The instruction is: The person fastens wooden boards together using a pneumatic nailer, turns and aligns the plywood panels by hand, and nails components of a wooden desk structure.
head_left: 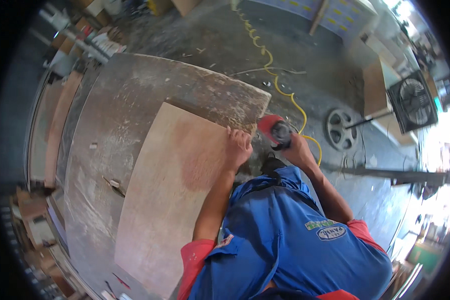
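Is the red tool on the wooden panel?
No, the right hand holds the red tool to the right of the wooden panel.

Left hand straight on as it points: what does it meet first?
Probably the worn tabletop, just beyond the wooden panel; how far below the left hand it lies is unclear.

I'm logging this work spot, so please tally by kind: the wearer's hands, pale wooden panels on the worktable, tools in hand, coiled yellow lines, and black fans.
Hands: 2 (left hand, right hand)
Pale wooden panel: 1
Red-and-black handheld tool: 1
Coiled yellow line: 1
Black fan: 1
Total: 6
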